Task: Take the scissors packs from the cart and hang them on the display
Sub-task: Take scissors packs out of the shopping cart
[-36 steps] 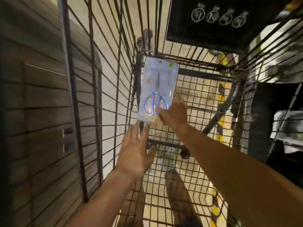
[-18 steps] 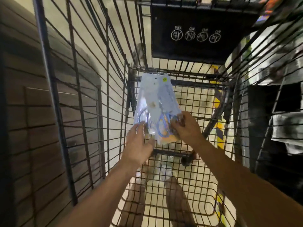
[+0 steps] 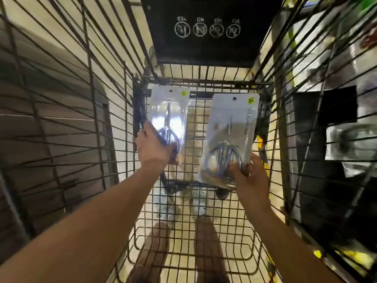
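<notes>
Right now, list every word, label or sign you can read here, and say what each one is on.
"YES", "NO", "NO", "NO": upside down above four round pictograms on the black flap of the cart.
"LEAF": part of a vertical line on the right scissors pack; the rest is blurred.
Yellow stickers on both packs: too small to read.
Left scissors pack: no legible text.

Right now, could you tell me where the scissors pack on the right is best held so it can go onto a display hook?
Hold the right scissors pack at its lower end, around the bulky scissor handles, coming from below, as the right hand does. That leaves the hang hole at the top edge clear. The flat card above looks flimsier, so a grip there would probably bend it.
</notes>
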Motion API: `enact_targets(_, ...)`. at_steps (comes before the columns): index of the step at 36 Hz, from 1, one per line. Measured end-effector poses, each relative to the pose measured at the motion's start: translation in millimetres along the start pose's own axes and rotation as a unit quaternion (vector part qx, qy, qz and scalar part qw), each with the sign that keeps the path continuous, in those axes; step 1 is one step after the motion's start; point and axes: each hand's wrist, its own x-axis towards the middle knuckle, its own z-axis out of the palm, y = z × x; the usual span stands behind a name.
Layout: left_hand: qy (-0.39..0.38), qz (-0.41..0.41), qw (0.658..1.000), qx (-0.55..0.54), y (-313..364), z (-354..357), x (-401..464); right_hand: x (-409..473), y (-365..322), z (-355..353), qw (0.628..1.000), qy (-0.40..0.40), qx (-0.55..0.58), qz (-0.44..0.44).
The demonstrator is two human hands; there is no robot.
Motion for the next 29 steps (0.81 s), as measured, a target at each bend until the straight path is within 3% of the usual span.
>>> enact_targets(9,0.019,-0.007,0.999,0.049,5,5,0,2,6,-2,0.999,0.032,-0.011,0.033)
enact_targets(13,0.038,0.028,0.994,-0.097,-3,2,-2,1,5,-1,0.999,0.035,-0.019,0.034)
enact_targets(19,-0.025,0.092,0.967,-0.236,-11,-3,-23,0,8,5,0.999,0.049,-0.021,0.001)
enact_targets(29,-0.101,0.14,0.95,-0.262,-29,-25,-56,-27,0,2,0.998,0.05,0.035,-0.016)
